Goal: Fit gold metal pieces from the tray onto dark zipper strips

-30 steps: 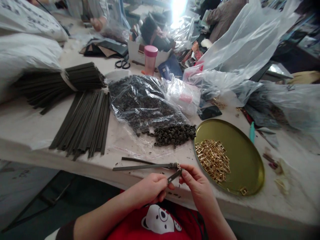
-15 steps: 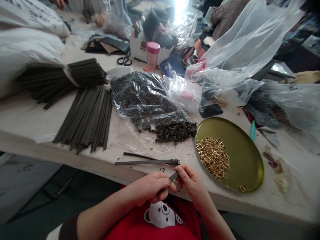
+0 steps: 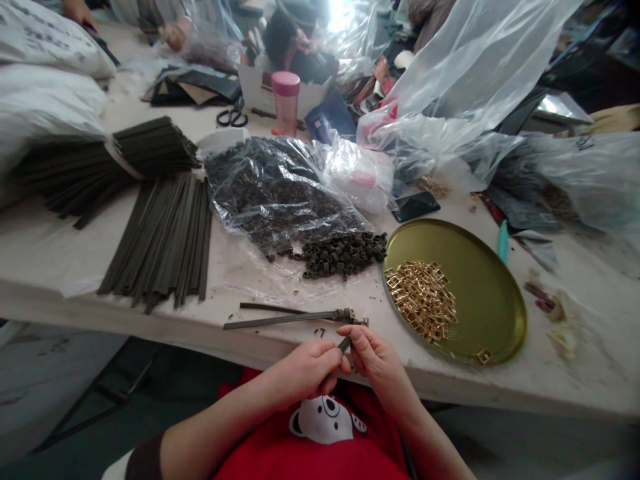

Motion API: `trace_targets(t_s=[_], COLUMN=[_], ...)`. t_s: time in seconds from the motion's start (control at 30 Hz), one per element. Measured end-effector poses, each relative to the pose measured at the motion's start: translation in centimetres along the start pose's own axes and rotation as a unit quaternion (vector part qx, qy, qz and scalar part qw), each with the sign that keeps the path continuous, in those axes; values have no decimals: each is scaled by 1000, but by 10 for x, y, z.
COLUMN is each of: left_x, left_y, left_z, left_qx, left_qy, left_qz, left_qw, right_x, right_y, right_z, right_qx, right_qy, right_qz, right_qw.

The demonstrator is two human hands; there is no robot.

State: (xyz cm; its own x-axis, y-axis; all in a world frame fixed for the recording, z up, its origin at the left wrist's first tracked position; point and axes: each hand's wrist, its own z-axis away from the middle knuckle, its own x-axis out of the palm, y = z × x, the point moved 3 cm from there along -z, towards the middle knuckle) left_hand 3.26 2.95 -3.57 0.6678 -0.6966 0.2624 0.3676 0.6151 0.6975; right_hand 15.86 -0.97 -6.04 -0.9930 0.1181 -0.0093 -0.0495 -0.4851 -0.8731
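A: Head view: what are the hands doing?

B: The left hand (image 3: 305, 370) and right hand (image 3: 375, 360) are each pinching the dark strap (image 3: 345, 344) between thumb and fingertips, hovering at the table edge (image 3: 210, 337), close to the body, probably for steadiness.

A: What is lying around?

B: A second strap (image 3: 290, 318) with a metal end is lying just beyond them. Dark loops (image 3: 340, 255) and the gold tray (image 3: 480, 293) of buckles (image 3: 423, 300) are sitting near. Nothing is blocking the hands.

Harsh backlight glare at top centre, soft daylight elsewhere, edges warped and blurred.
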Motion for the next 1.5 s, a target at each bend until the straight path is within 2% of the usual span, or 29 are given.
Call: trace_targets(t_s=[0.1,0.2,0.3,0.37,0.5,0.57,0.7,0.8,0.93,1.1,1.33,1.5], left_x=[2,1,2,3,6,7,12,15,18,15,9,9], left_y=[1,0,-2,-2,-1,-3,-5,-9,-12,-10,-9,-10], left_z=[1,2,3,5,10,13,16,17,18,22,18,12], left_qx=[3,18,39,45,51,42,42,37,36,104,83,51], left_qy=[4,7,5,4,9,4,2,10,10,16,74,65], left_qz=[-19,-57,-91,-92,-81,-65,-45,-56,-68,-61,-66,-59], left_qw=[1000,998,995,995,995,997,998,998,997,993,992,995], right_x=[0,-3,-4,-4,-1,1,1,1,2,4,0,-1], right_y=[-2,-7,-10,-8,-1,0,-1,-1,-2,-1,-2,5], right_z=[1,3,5,6,8,10,20,26,29,27,27,18], right_qx=[-33,-119,-166,-143,-56,-72,-146,-158,-133,-85,-86,-66], right_qy=[11,25,2,-14,-45,-42,-17,-17,-7,-1,47,30], right_qz=[47,141,184,157,37,40,110,120,99,36,20,46], right_qw=[998,983,969,977,997,996,983,980,986,996,995,996])
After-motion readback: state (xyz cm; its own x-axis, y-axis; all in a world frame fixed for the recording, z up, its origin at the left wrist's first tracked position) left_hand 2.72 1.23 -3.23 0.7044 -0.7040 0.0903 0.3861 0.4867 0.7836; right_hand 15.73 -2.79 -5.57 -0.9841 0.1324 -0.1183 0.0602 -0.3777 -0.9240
